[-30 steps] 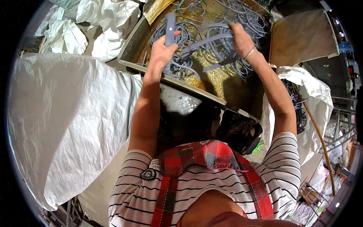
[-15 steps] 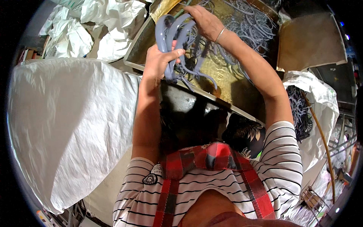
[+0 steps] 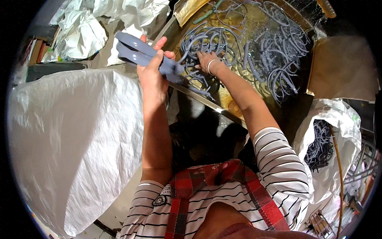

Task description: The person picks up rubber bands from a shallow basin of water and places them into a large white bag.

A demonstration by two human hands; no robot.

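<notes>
My left hand (image 3: pixel 153 73) is closed around a bundle of thick, glossy grey-blue rubbery loops (image 3: pixel 137 47), holding them over the left rim of a metal tank (image 3: pixel 207 104). Its thumb lies across them, and several fingertips show behind. Thinner tails hang from the bundle toward the rim. Inside the tank, a tangle of thin grey-blue rubbery strips (image 3: pixel 213 36) lies in shallow yellowish water. My right hand (image 3: pixel 209 63) reaches into this tangle, fingers bent down around strips and partly hidden among them. A pale bangle circles the right wrist.
More grey strips (image 3: pixel 284 51) lie at the tank's right side, near splashing water. A large white sheet (image 3: pixel 75 147) covers something bulky on the left. Right of the tank are a brown board (image 3: pixel 344 67) and a white sack (image 3: pixel 308 137) holding dark strips, with a thin stick beside it.
My left hand has swung the loops to the left and tipped them over sideways. My right hand has come down from the tank's far side into the tangle.
</notes>
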